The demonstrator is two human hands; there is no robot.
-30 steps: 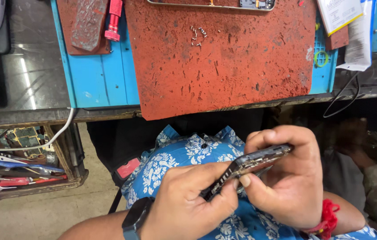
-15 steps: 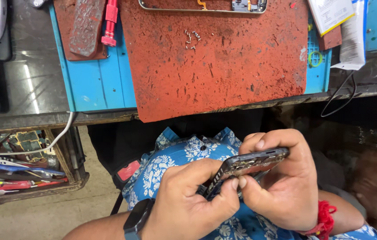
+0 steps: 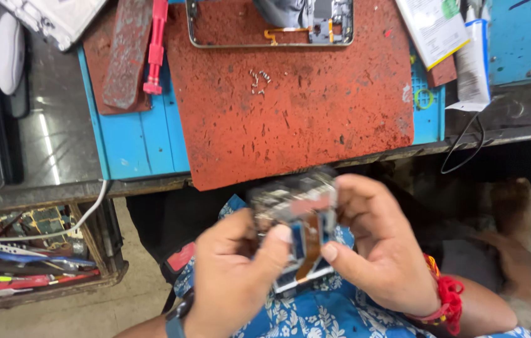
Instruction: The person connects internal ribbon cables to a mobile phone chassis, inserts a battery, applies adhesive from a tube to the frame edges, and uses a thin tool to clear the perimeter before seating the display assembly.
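Both my hands hold an opened phone part (image 3: 297,219) over my lap, below the bench edge. It is blurred; its inner side faces up, with a metal shield and an orange-brown flex strip. My left hand (image 3: 237,281) grips its left side, thumb on the lower middle. My right hand (image 3: 381,250), with a red thread at the wrist, grips its right side, thumb near the flex strip. On the bench lies a worn red mat (image 3: 303,106) with a few tiny screws (image 3: 259,80) and an empty phone frame (image 3: 272,22) at its far edge.
A blue mat (image 3: 134,138) lies under the red one, with a red tool (image 3: 154,47) and a rusty strip (image 3: 126,50). A white mouse (image 3: 7,53) is at left. An open drawer (image 3: 34,263) holds tools and cables. Papers (image 3: 434,28) lie at top right.
The phone part was held edge-on; now it is turned flat with its inner side up and raised nearer the bench edge. The view has shifted toward the bench.
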